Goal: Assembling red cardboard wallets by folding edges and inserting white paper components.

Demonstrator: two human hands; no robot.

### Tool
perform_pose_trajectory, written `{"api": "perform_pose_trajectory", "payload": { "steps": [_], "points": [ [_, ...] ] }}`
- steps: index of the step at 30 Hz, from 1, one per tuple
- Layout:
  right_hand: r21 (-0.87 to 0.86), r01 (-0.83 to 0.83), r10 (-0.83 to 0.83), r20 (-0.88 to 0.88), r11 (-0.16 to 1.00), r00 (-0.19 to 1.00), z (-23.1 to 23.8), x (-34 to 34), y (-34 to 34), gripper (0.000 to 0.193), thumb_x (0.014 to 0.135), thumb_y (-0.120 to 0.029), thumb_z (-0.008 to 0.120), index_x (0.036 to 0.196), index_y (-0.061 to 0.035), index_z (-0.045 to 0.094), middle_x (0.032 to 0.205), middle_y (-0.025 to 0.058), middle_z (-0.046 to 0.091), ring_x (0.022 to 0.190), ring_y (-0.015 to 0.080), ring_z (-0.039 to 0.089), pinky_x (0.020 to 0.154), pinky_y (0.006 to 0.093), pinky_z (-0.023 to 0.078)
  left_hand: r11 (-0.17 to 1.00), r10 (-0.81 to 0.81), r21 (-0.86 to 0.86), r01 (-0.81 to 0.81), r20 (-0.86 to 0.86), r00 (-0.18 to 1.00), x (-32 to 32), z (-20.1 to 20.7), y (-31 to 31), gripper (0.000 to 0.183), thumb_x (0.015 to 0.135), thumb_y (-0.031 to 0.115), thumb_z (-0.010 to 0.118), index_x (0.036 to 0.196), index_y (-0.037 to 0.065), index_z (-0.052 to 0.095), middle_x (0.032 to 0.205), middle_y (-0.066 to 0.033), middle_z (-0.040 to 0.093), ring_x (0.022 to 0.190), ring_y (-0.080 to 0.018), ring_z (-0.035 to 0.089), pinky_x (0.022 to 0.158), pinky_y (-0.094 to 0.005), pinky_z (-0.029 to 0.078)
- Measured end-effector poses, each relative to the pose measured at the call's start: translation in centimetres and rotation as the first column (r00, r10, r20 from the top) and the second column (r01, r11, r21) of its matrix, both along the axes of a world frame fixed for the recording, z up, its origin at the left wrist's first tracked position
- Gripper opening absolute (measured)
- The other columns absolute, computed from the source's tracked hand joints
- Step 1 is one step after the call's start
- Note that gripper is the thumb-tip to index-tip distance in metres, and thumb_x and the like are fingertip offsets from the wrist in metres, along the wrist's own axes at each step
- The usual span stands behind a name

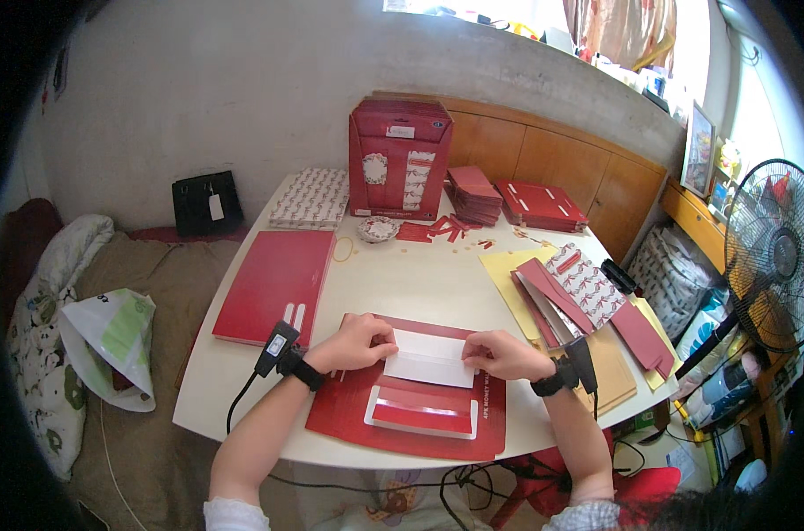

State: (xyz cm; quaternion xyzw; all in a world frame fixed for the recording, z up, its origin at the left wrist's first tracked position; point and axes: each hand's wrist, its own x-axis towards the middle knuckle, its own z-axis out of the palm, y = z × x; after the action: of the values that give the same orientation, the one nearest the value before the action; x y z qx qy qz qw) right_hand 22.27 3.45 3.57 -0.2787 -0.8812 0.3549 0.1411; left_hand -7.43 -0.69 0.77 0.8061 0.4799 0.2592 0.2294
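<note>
Between my two hands is a white folded card [428,360] with a crease running along its length. The fingers of my left hand [357,343] pinch its left end, and my right hand [508,357] pinches its right end. Beneath it lies a flat red cardboard sheet [344,427] with pale print along its right side. Nearer to me, a shiny red panel [424,411] with a white border shows on that sheet; I cannot tell whether it is an opening or a separate piece. Both wrists wear black straps with small cabled devices.
On the white table [402,283] stand a tall red box [375,190], a patterned stack [311,199], red card stacks [543,205] and a red stack [273,279]. Patterned wallets [588,283] and yellow sheets lie right. A fan [778,252] stands far right; cables hang at the front edge.
</note>
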Motion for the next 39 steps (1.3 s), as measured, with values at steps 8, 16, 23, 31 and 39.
{"api": "perform_pose_trajectory", "payload": {
  "steps": [8,16,23,31,39],
  "points": [
    [0.105,0.02,-0.026,0.057,0.994,0.998,0.4,-0.4,-0.3,0.01,0.086,-0.006,0.064,0.088,0.0031,0.06,0.077,0.019,0.063,0.072,0.0335,0.062,0.066,0.0375,0.049,0.991,-0.021,0.133,0.031,-0.076,0.997,0.3,-0.2,-0.3,0.009,0.085,0.016,0.066,0.085,0.007,0.063,0.082,-0.007,0.062,0.092,-0.026,0.056,0.088,-0.0399,0.037],
    [0.194,-0.026,0.043,-0.086,0.981,0.995,-0.7,-1.5,-0.4,0.013,0.087,-0.01,0.064,0.09,0.0021,0.062,0.08,0.0177,0.064,0.072,0.0305,0.061,0.067,0.0363,0.049,0.982,-0.051,0.182,0.058,-0.046,0.998,2.1,-0.5,-0.4,0.013,0.086,0.021,0.065,0.087,0.008,0.065,0.086,-0.0053,0.062,0.091,-0.0238,0.056,0.088,-0.0392,0.036],
    [0.148,-0.011,0.037,-0.175,0.989,0.984,-2.9,-3.8,-0.5,0.013,0.088,-0.01,0.065,0.092,0.0027,0.061,0.077,0.0128,0.062,0.068,0.0174,0.056,0.065,0.0303,0.047,0.972,-0.044,0.231,0.044,-0.008,0.999,4.1,-1.5,-0.7,0.014,0.084,0.023,0.066,0.088,0.01,0.065,0.087,-0.0041,0.063,0.092,-0.0233,0.057,0.086,-0.0406,0.035],
    [0.133,-0.009,0.04,-0.228,0.991,0.973,-2.7,-4.1,-1.0,0.012,0.086,-0.011,0.065,0.09,-0.0002,0.063,0.078,0.0149,0.065,0.071,0.0269,0.062,0.065,0.0346,0.049,0.966,-0.081,0.253,0.054,0.096,0.992,4.7,-1.7,-0.7,0.01,0.083,0.016,0.068,0.086,0.006,0.065,0.087,-0.0067,0.064,0.088,-0.0232,0.058,0.08,-0.0387,0.042],
    [-0.006,0.051,-0.051,-0.193,0.999,0.98,-1.9,-3.2,-0.7,0.015,0.086,-0.012,0.065,0.089,0.0028,0.063,0.076,0.0131,0.065,0.067,0.0182,0.06,0.066,0.0314,0.049,0.988,-0.058,0.152,0.028,0.197,0.979,4.1,-1.2,-0.4,0.009,0.082,0.012,0.065,0.083,0.003,0.066,0.085,-0.0089,0.067,0.085,-0.0262,0.061,0.079,-0.0365,0.047]
  ]
}}
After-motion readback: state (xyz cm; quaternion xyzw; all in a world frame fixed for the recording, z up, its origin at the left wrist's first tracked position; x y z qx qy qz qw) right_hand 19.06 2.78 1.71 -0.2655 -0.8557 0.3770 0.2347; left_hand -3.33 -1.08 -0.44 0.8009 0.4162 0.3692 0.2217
